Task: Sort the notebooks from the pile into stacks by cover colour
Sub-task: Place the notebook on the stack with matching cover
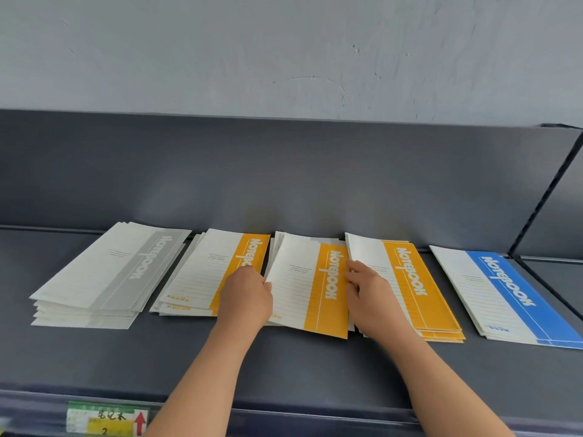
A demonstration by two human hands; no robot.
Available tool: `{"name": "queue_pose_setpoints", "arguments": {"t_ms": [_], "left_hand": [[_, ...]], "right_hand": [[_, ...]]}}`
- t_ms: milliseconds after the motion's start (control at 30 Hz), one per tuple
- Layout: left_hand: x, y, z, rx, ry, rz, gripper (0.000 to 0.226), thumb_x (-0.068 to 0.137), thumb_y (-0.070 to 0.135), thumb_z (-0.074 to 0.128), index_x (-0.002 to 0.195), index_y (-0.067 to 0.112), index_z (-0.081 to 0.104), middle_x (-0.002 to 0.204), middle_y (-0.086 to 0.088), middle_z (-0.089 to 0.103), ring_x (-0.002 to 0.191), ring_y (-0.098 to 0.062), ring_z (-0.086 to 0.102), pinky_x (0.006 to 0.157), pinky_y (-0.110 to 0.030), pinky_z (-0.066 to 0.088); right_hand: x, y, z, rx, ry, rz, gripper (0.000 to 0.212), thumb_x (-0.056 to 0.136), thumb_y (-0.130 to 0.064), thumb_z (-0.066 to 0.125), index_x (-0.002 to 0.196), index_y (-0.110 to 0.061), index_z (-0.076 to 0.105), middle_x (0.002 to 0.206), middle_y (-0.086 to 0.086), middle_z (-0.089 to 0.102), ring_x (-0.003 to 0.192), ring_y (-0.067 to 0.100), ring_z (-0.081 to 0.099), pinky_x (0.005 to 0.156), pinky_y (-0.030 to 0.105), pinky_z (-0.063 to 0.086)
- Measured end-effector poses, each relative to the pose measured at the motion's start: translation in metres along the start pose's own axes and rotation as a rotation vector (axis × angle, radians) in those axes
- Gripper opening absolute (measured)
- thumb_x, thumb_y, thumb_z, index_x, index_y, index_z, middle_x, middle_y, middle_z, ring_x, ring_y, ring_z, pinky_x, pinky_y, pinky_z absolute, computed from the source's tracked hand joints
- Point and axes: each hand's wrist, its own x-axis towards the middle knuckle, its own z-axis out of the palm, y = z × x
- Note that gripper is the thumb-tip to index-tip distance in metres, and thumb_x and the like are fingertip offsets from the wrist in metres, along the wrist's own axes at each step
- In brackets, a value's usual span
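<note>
Orange, grey and blue notebooks lie in five flat stacks along a dark grey shelf [284, 367], all with the "Notebook" band running front to back. From left to right they are a grey stack [104, 272], a left orange stack [202, 272], a middle stack [277, 247] that is also orange, a right orange stack [416, 291] and a blue stack [511, 298]. The grey stack is loosely fanned and its lower covers show at the front. The three orange stacks sit just beside one another, with their edges close or overlapping. The blue stack stands a little apart, near the shelf's right end.

Both bare forearms reach in from the lower edge. The left hand [249, 298] lies over the orange band of the left orange stack, and its fingers curl round the left edge of the top notebook [303, 285] of the middle stack. The right hand [369, 291] lies over the white part of the right orange stack, and its fingers curl against the same notebook's right edge. The hands are thus apart, one on each long side, and clamp the notebook between them. The notebook's front edge overhangs the covers beneath it, and whether it is lifted clear of them cannot be told.

A dark back panel [284, 171] rises behind the stacks, and above it is a scuffed pale wall [284, 52]. A green and yellow label [104, 419] with a red arrow is fixed to the shelf's front lip at lower left.
</note>
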Motion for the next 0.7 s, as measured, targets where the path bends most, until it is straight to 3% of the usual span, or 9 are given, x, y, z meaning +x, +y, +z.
{"name": "queue_pose_setpoints", "arguments": {"t_ms": [133,233,333,433,567,633,700], "left_hand": [[0.000,-0.006,-0.008,-0.144,0.080,-0.047,0.017,0.098,0.015,0.043,0.099,0.003,0.055,0.086,-0.007,0.058,0.071,-0.014,0.050,0.050,-0.021,0.031],[-0.002,-0.018,-0.024,-0.297,0.129,-0.058,0.014,0.099,0.014,0.039,0.102,0.006,0.049,0.084,0.000,0.054,0.067,-0.007,0.047,0.050,-0.021,0.032],[0.003,-0.034,-0.046,-0.361,0.193,-0.084,0.014,0.100,0.015,0.036,0.107,0.011,0.048,0.096,0.001,0.057,0.077,-0.010,0.051,0.053,-0.021,0.040],[0.012,-0.049,-0.064,-0.337,0.201,-0.107,0.019,0.100,0.012,0.035,0.106,0.011,0.053,0.104,0.000,0.060,0.088,-0.016,0.056,0.050,-0.017,0.038],[0.020,-0.065,-0.078,-0.309,0.146,-0.088,0.022,0.096,0.005,0.037,0.106,0.011,0.056,0.108,0.000,0.062,0.085,-0.015,0.057,0.048,-0.015,0.036],[0.025,-0.077,-0.079,-0.290,0.114,-0.092,0.026,0.094,0.002,0.040,0.114,0.010,0.055,0.108,0.000,0.059,0.079,-0.014,0.056,0.051,-0.016,0.036],[0.031,-0.090,-0.074,-0.223,0.083,-0.095,0.025,0.090,-0.002,0.042,0.109,0.007,0.055,0.108,-0.002,0.059,0.076,-0.016,0.055,0.050,-0.016,0.033]], "right_hand": [[-0.003,0.000,-0.003,-0.007,0.012,-0.064,0.036,0.098,-0.017,0.043,0.132,-0.010,0.052,0.144,-0.002,0.043,0.128,0.016,0.043,0.101,0.018,0.032],[-0.004,-0.012,-0.011,-0.032,-0.005,-0.082,0.041,0.097,-0.021,0.046,0.136,-0.010,0.047,0.148,0.001,0.039,0.136,0.018,0.035,0.110,0.023,0.024],[-0.007,-0.042,-0.013,-0.104,0.000,-0.169,0.042,0.098,-0.026,0.044,0.137,-0.013,0.046,0.140,0.003,0.049,0.131,0.020,0.039,0.112,0.027,0.020],[-0.008,-0.081,0.002,-0.035,-0.141,-0.168,0.045,0.099,-0.033,0.041,0.141,-0.017,0.040,0.136,-0.002,0.053,0.126,0.019,0.044,0.114,0.035,0.025],[0.001,-0.109,0.034,0.047,-0.210,-0.123,0.031,0.096,-0.033,0.046,0.119,-0.015,0.056,0.119,0.002,0.060,0.106,0.021,0.056,0.090,0.032,0.046],[0.005,-0.112,0.045,-0.017,-0.198,-0.121,0.033,0.094,-0.032,0.050,0.120,-0.011,0.056,0.122,0.006,0.054,0.114,0.023,0.049,0.093,0.032,0.043],[0.007,-0.110,0.055,-0.070,-0.185,-0.129,0.041,0.094,-0.033,0.052,0.130,-0.013,0.050,0.136,0.003,0.043,0.127,0.022,0.036,0.103,0.030,0.034]]}}
